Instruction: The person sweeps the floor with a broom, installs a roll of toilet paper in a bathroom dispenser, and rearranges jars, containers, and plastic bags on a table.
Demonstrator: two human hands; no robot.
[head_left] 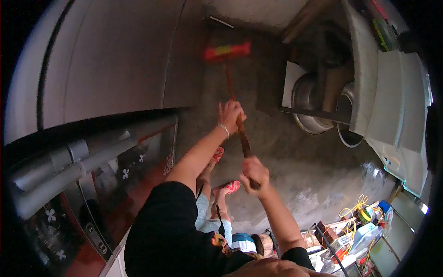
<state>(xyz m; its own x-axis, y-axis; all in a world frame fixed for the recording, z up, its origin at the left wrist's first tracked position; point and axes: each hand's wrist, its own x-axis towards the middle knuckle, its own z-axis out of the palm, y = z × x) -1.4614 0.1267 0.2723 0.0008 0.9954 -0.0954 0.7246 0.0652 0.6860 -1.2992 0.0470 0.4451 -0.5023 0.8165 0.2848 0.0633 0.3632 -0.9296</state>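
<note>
The right hand (pixel 256 177) is clenched round the butt end of a red-headed tool (pixel 245 141) – a broom or mop, too blurred to say which; the left hand (pixel 232 115) grasps the same handle lower down, a finger or thumb standing off it. The tool slants over the floor (pixel 272 161) alongside the tall grey cabinet (pixel 115 60); its head (pixel 227 51) is close by the cabinet's edge, and whether the two touch I cannot tell.

The head's blur suggests a quick stroke, so a sweep carried too far could knock the cabinet; one swung too wide the other way might clip the metal basin (pixel 309 122) under the shelf, across the floor from the cabinet. The left hand's grip looks the weaker of the two; if it slid, the head could twist off line. The red slippers (pixel 227 187) are on the cabinet's side of the handle – pulling the tool in sharply might catch a foot; the heap of odds and ends (pixel 355 235), well away from the cabinet, has loose yellow cord in it, which could snag a heel if the person backed that way.
</note>
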